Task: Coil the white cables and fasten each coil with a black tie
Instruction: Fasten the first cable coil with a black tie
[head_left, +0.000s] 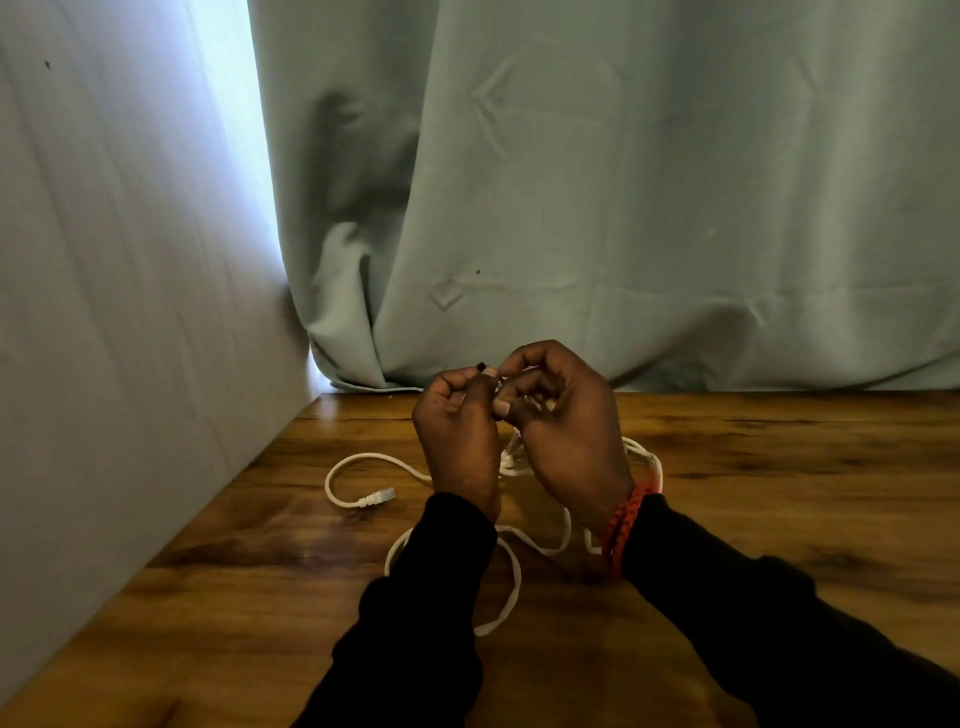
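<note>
Left hand and right hand met above the counter, both grips pinching one black tie between fingertips, one white cable sprawled loose beneath and left of them, its plug lying free.

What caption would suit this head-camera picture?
Both hands, left and right, work a black tie above loose white cable on a wooden table.
</note>
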